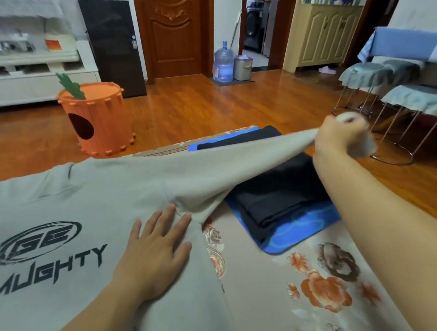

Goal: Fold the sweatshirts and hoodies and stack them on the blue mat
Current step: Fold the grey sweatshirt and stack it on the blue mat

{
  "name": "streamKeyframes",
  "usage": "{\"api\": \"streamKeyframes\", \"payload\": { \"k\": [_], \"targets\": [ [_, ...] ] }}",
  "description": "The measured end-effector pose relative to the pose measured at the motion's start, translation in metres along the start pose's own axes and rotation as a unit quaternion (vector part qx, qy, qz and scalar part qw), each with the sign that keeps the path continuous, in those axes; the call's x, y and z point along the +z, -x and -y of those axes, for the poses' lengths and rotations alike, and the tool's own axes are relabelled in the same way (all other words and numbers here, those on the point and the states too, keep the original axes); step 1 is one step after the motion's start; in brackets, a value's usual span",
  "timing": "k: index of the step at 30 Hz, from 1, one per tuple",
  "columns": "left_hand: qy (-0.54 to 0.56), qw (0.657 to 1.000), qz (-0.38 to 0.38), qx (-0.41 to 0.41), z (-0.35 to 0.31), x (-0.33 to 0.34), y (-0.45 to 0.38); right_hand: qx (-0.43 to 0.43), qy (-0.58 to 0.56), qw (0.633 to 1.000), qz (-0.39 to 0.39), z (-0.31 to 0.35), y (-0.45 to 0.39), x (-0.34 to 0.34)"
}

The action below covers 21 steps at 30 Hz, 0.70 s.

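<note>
A grey sweatshirt [64,207] with a black printed logo lies spread on the flowered bed cover [299,291]. My left hand [156,248] rests flat on its body near the armpit, fingers apart. My right hand [342,134] is closed on the cuff of the grey sleeve [238,160] and holds it stretched out to the right, above the mat. The blue mat [298,229] lies to the right of the sweatshirt. A folded black garment [276,194] sits on the mat, partly hidden under the raised sleeve.
An orange carrot-shaped tub [98,118] stands on the wooden floor beyond the bed. Metal-legged stools with grey covers [403,99] stand at the right. A water jug [223,63] and a bin [242,67] sit by the far door.
</note>
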State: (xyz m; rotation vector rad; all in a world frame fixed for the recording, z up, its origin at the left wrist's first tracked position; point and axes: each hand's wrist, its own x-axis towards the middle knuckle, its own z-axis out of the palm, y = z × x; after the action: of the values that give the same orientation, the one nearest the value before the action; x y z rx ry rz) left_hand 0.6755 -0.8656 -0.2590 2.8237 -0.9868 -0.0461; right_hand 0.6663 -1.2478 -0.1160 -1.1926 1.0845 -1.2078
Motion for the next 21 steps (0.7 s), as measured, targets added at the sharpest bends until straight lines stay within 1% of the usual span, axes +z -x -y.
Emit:
{"api": "streamKeyframes", "payload": {
  "k": [1, 2, 3, 4, 5, 6, 7, 8, 9, 10, 11, 12, 13, 14, 15, 17, 18, 19, 20, 21],
  "targets": [
    [0.003, 1.0, -0.006, 0.0, 0.0, 0.0, 0.0, -0.078, -0.004, 0.997, -0.012, 0.017, 0.009, 0.007],
    [0.002, 1.0, -0.009, 0.001, 0.0, 0.0, 0.0, -0.133, 0.022, 0.991, -0.017, 0.028, 0.013, 0.014],
    [-0.001, 1.0, -0.009, 0.004, 0.0, 0.0, 0.0, -0.171, 0.051, 0.984, -0.006, 0.036, 0.014, 0.025],
    [-0.003, 1.0, -0.009, 0.007, 0.0, 0.001, 0.0, -0.186, 0.097, 0.977, 0.028, 0.043, 0.015, 0.033],
    [-0.003, 1.0, -0.01, 0.01, 0.0, 0.001, 0.0, -0.165, 0.195, 0.963, 0.089, 0.044, 0.009, 0.04],
    [-0.004, 1.0, -0.012, 0.013, 0.0, 0.001, 0.0, -0.111, 0.322, 0.928, 0.151, 0.044, 0.001, 0.046],
    [-0.005, 1.0, -0.01, 0.015, 0.001, 0.001, 0.0, -0.058, 0.42, 0.886, 0.186, 0.043, -0.002, 0.047],
    [-0.007, 1.0, -0.005, 0.016, 0.002, 0.001, 0.001, -0.039, 0.5, 0.839, 0.212, 0.039, -0.001, 0.041],
    [-0.007, 1.0, 0.001, 0.016, 0.002, 0.001, 0.001, -0.062, 0.56, 0.794, 0.227, 0.033, 0.0, 0.033],
    [-0.007, 1.0, 0.007, 0.015, 0.002, 0.001, 0.0, -0.072, 0.593, 0.764, 0.243, 0.02, 0.0, 0.023],
    [-0.008, 1.0, 0.01, 0.014, 0.001, 0.001, 0.0, -0.076, 0.6, 0.76, 0.238, 0.004, -0.003, 0.012],
    [-0.011, 1.0, 0.012, 0.013, 0.0, 0.001, -0.001, -0.085, 0.573, 0.787, 0.213, -0.014, -0.01, 0.003],
    [-0.012, 1.0, 0.015, 0.014, 0.0, 0.001, -0.002, -0.087, 0.563, 0.798, 0.195, -0.03, -0.016, -0.004],
    [-0.012, 1.0, 0.018, 0.013, 0.0, 0.001, -0.002, -0.074, 0.566, 0.8, 0.186, -0.046, -0.024, -0.011],
    [-0.012, 1.0, 0.019, 0.012, 0.001, 0.001, -0.002, -0.045, 0.576, 0.794, 0.188, -0.057, -0.036, -0.016],
    [-0.008, 1.0, 0.015, 0.008, 0.001, 0.002, -0.002, 0.041, 0.564, 0.801, 0.197, -0.081, -0.069, -0.021],
    [-0.006, 1.0, 0.014, 0.008, 0.001, 0.002, -0.002, 0.072, 0.548, 0.809, 0.201, -0.088, -0.08, -0.023],
    [-0.003, 1.0, 0.01, 0.009, 0.001, 0.002, -0.002, 0.082, 0.529, 0.823, 0.191, -0.09, -0.08, -0.028],
    [0.001, 1.0, 0.007, 0.01, 0.002, 0.002, -0.001, 0.078, 0.516, 0.837, 0.163, -0.085, -0.068, -0.033],
    [0.003, 1.0, 0.005, 0.01, 0.002, 0.001, -0.001, 0.033, 0.526, 0.841, 0.119, -0.082, -0.058, -0.035]
  ]
}}
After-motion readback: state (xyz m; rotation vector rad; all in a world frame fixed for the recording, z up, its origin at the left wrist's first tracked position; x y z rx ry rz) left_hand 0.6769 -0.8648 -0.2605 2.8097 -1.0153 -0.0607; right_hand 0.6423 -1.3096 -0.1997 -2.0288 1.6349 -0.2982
